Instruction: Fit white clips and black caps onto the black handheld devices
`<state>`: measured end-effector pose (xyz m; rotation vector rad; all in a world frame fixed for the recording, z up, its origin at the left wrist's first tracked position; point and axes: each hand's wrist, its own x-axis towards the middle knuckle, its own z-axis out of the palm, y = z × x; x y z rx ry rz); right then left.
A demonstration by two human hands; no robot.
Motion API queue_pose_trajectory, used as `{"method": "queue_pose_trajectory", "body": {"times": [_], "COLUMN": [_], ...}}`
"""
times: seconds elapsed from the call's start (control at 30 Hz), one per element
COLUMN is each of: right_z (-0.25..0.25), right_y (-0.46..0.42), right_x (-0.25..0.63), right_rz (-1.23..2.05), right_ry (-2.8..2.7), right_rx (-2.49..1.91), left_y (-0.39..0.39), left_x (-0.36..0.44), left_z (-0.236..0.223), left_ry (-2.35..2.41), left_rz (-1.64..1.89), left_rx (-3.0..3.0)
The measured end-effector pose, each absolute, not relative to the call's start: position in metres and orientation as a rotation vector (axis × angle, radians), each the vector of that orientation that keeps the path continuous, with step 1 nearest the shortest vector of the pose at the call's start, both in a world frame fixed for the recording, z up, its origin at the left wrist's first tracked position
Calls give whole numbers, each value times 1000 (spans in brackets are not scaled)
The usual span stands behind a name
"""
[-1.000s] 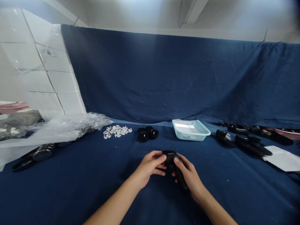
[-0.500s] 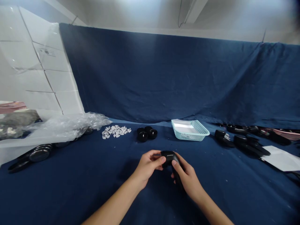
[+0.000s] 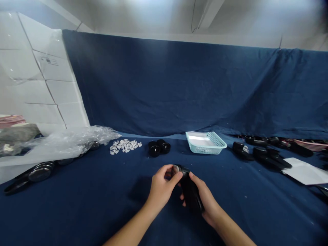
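Both hands hold one black handheld device (image 3: 191,193) with a rounded head, just above the blue cloth at centre. My right hand (image 3: 205,200) wraps round its handle from the right and below. With thumb and fingers, my left hand (image 3: 161,188) pinches the device's round head, whose pale face (image 3: 175,169) shows at its far end. Two black round caps (image 3: 159,148) lie on the cloth behind the hands, apart from them.
A pile of small white pieces (image 3: 123,145) lies back left beside crumpled clear plastic (image 3: 66,140) and black devices (image 3: 38,171). A pale green basket (image 3: 205,141) stands back centre-right. More black devices (image 3: 266,155) and white paper (image 3: 304,172) lie at right.
The device has been turned in my hands: its handle now points toward me and its head's pale face has come into view. Both hands stayed at the same spot.
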<state>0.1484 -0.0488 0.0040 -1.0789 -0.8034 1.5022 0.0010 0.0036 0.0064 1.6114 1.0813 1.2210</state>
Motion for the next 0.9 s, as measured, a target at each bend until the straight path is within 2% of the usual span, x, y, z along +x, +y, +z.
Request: {"method": "queue_pose_trajectory", "body": {"times": [0.13, 0.27, 0.5, 0.9], "right_z": [1, -7, -17, -17], "right_y": [-49, -49, -50, -51], "right_x": [151, 147, 141, 141], "right_rz": [1916, 2077, 2224, 2283], "right_ry": [-665, -585, -552, -591], "right_rx": [-927, -700, -509, -456], "left_y": [-5, -11, -7, -8], "left_x": [0, -3, -10, -13], "left_z": [12, 20, 25, 33], "left_ry": [885, 593, 544, 559], "left_rz": [1182, 1047, 1013, 898], "left_rx": [1606, 1427, 1489, 1576]}}
